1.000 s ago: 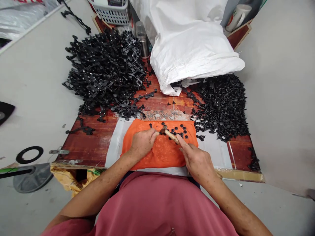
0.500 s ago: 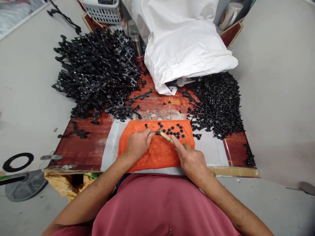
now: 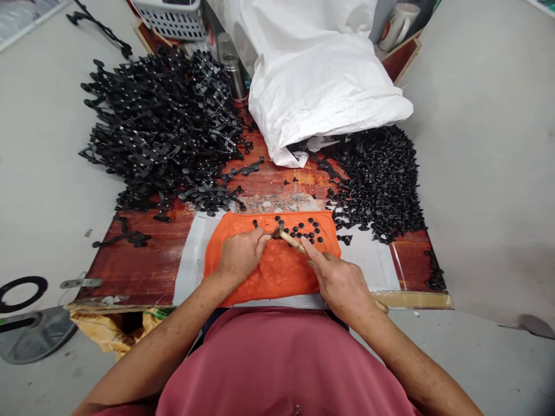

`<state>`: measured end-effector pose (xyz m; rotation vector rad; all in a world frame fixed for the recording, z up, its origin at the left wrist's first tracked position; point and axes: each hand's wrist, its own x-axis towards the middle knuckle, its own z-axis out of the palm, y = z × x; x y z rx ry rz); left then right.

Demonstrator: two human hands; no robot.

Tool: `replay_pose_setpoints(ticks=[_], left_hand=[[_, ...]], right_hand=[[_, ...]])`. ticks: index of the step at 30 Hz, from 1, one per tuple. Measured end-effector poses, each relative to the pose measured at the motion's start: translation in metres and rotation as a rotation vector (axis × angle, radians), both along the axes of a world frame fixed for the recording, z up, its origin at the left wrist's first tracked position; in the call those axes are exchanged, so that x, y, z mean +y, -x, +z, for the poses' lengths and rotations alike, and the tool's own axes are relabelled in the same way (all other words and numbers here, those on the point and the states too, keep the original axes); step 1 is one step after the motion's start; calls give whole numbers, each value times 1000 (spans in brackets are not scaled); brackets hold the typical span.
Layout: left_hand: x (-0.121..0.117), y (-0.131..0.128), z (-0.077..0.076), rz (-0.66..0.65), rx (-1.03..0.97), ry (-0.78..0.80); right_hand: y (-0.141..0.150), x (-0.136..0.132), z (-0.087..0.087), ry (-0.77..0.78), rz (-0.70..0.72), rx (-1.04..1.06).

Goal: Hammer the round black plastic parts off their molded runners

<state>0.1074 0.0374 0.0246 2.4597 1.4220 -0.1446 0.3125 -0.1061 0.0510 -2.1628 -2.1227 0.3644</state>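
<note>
My left hand (image 3: 241, 253) pinches a small dark piece (image 3: 276, 233) between thumb and forefinger, over an orange cloth (image 3: 277, 268). Closed around a light wooden-handled tool (image 3: 293, 241) is my right hand (image 3: 340, 280), index finger stretched along the handle. The tool's head meets the dark piece at my left fingertips; its exact shape is too small to tell. Several round black plastic buttons (image 3: 311, 235) lie on the cloth just beyond the tool. A lone small black part (image 3: 255, 223) rests near my left knuckles.
A tangled heap of black plastic strips (image 3: 165, 127) covers the back left of the red wooden table (image 3: 143, 271). Many small black pieces (image 3: 381, 185) are piled at the right. A white sack (image 3: 325, 86) lies between them. Behind stand a basket (image 3: 173, 23), a bottle (image 3: 234, 72) and a mug (image 3: 398, 26).
The whole view has shifted slightly, so things appear a little further left. The tool's head has moved slightly against the dark piece; both hands keep their grips.
</note>
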Motion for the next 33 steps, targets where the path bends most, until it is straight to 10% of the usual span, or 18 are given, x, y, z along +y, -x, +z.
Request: replay_pose_setpoints(ticks=[8, 18, 27, 33], left_hand=[[0, 0, 0, 14, -12, 35], [1, 27, 17, 38, -405, 251], [16, 33, 24, -103, 103, 169], [16, 18, 27, -203, -295, 88]], right_hand=[[6, 7, -4, 119, -3, -54], [-25, -19, -2, -222, -181, 486], [-21, -37, -16, -201, -199, 481], [-25, -38, -19, -177, -224, 480]])
